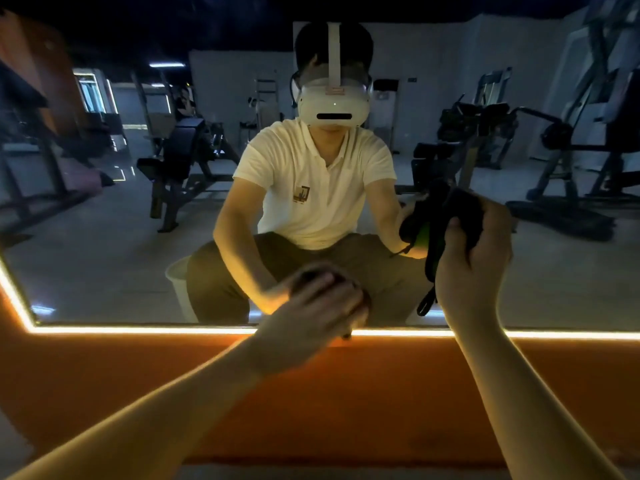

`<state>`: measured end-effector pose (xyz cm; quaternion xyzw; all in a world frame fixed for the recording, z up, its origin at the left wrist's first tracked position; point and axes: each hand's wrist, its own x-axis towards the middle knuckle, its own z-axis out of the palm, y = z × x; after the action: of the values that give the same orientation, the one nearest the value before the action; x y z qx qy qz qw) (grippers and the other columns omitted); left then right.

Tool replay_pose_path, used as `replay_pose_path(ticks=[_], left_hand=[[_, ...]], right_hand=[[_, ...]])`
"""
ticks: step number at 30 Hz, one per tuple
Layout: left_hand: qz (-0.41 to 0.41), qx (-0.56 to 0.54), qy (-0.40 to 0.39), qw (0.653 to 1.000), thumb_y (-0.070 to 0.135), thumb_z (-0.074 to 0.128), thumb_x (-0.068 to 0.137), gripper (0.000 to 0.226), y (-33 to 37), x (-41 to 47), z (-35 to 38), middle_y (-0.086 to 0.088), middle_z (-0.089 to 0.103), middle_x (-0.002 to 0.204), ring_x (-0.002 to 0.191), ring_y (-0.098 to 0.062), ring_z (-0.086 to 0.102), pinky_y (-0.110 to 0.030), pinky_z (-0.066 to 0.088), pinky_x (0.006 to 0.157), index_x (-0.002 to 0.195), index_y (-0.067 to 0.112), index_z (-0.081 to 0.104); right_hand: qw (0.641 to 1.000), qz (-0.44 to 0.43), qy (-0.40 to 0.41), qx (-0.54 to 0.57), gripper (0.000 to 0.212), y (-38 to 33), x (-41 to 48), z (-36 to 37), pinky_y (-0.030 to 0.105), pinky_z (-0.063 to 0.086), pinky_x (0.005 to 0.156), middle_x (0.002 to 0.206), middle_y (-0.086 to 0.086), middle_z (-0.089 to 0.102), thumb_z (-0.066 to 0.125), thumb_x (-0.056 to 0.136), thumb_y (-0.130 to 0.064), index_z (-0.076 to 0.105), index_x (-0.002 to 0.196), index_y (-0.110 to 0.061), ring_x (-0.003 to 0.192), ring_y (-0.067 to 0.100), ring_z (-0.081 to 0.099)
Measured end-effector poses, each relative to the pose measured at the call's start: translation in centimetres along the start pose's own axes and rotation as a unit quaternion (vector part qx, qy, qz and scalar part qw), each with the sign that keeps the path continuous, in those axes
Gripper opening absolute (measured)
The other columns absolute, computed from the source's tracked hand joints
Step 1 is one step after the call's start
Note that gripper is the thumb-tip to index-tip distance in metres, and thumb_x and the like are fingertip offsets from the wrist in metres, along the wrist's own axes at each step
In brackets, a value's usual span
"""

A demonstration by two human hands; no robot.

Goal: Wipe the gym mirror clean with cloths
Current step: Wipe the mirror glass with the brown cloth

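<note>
- The mirror (104,237) fills the upper part of the view; a lit strip (173,330) runs along its bottom edge, above an orange wall (311,393).
- The left hand (318,317) is low on the glass, just above the lit strip and near the middle of the view.
- A bunched dark wiping cloth (363,301) sits between this hand and the glass. It shows past the fingertips on the right, and a small dark corner hangs below the hand over the strip.
- The left fingers (332,289) lie close together and curve over the wad. The hand is blurred, so I cannot tell where the thumb sits.
- The right hand (474,265) is raised higher and to the right, in front of the glass. Whether it touches the mirror cannot be told.
- It grips a second cloth (464,206), also dark. The thumb presses on the near side, the fingers curl round the far side, and the bulk of the cloth stands above the fist.
- A dark length with a strap loop (424,304) hangs to the left of the right wrist.
- The reflection shows a crouching person, a pale bucket (176,278) and gym machines (183,150).
</note>
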<state>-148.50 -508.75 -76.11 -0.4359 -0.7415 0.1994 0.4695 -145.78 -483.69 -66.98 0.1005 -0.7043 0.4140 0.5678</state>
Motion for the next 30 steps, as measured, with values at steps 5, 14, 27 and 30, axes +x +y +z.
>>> replay_pose_path(ticks=[5,14,27,30], left_hand=[[-0.330,-0.003,0.220,0.918,0.023,0.068,0.098,0.058,-9.5,3.8,-3.9,-0.018,0.035,0.151,0.139,-0.041,0.041,-0.061,0.031,0.118,0.150,0.017,0.041],[-0.127,-0.053,0.035,0.990,0.018,0.055,0.092,0.059,5.4,4.8,1.3,-0.007,0.050,0.152,0.143,-0.027,0.036,-0.043,0.000,0.130,0.150,0.018,0.045],[-0.384,-0.015,0.227,0.895,0.016,0.068,0.094,0.057,-7.3,15.1,-5.4,-0.014,0.036,0.150,0.134,-0.040,0.042,-0.051,0.039,0.110,0.147,0.017,0.049],[-0.348,-0.054,0.194,0.915,0.015,0.070,0.090,0.067,-2.0,14.5,-3.3,-0.010,0.034,0.150,0.133,-0.037,0.038,-0.046,0.034,0.114,0.150,0.019,0.043]], right_hand=[[0.999,-0.002,0.034,0.002,0.023,1.0,0.7,0.0,0.052,0.053,0.084,0.111,0.016,0.061,0.048,0.101,-0.013,0.054,0.121,-0.003,0.100,0.030,0.061],[1.000,-0.020,0.016,-0.002,0.020,3.0,1.3,-2.0,0.051,0.053,0.078,0.105,0.016,0.060,0.049,0.101,-0.013,0.053,0.118,-0.004,0.093,0.029,0.061],[0.990,0.014,-0.097,0.098,0.031,4.9,2.9,-4.3,0.046,0.051,0.082,0.105,0.007,0.057,0.044,0.101,-0.030,0.054,0.117,-0.005,0.095,0.024,0.058],[0.985,0.017,-0.135,0.109,0.034,5.3,2.6,-5.2,0.042,0.052,0.082,0.111,0.008,0.057,0.043,0.101,-0.034,0.053,0.121,-0.009,0.099,0.023,0.059]])
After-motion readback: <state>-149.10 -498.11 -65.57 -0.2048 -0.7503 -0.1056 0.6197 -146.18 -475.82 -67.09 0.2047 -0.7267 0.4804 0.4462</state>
